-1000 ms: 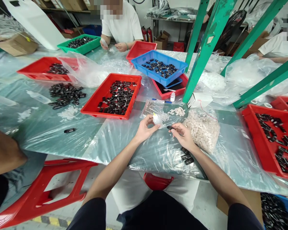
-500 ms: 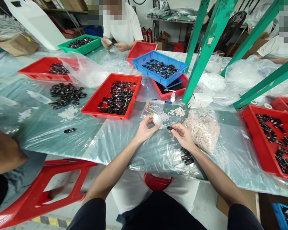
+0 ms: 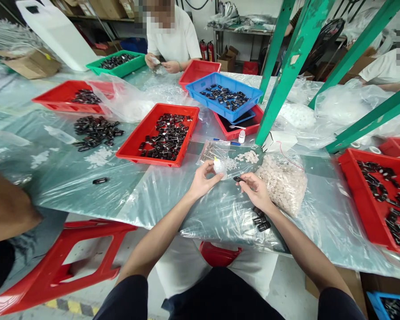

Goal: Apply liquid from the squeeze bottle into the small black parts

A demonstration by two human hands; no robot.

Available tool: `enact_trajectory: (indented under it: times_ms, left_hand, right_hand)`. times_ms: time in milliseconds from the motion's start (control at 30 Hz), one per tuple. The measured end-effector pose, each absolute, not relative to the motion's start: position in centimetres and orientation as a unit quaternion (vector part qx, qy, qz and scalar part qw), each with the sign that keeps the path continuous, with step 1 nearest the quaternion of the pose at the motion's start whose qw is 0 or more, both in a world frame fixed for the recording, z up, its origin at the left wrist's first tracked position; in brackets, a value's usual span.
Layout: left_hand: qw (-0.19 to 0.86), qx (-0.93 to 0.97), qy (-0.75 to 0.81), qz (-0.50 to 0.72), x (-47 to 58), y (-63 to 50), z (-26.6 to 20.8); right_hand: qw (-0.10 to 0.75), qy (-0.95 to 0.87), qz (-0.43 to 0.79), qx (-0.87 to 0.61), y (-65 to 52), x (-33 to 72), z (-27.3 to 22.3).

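The left grip (image 3: 203,180) is clamped on the bottle (image 3: 219,167). The right grip (image 3: 257,190) clamps the part (image 3: 238,179), which projects toward the bottle.

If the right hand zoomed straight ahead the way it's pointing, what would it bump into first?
Probably the bottle in the left hand: the right hand, with its black piece leading, points across toward it. Depth is hard to judge from this view, so it might miss above or below.
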State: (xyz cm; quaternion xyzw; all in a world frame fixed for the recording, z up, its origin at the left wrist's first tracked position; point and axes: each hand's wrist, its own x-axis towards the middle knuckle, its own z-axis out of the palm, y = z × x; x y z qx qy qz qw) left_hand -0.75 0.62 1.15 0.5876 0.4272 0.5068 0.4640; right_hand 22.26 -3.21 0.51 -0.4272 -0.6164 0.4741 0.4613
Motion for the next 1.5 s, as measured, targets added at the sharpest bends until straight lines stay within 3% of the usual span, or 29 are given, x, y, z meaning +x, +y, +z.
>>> enact_trajectory:
  times_ms: [600,1067,1500]
  left_hand:
    - [0.475,0.575,0.43,0.509,-0.9,0.6,1.3]
    - [0.664,0.437,0.353,0.493,-0.7,0.4,2.9]
    - [0.705,0.393,0.338,0.483,-0.6,0.1,3.0]
  right_hand:
    - [0.461,-0.612,0.48,-0.426,-3.3,22.2,0.8]
    - [0.481,-0.578,0.503,-0.425,-3.2,22.1,1.0]
    - [0.508,-0.559,0.5,-0.425,-3.3,21.9,1.3]
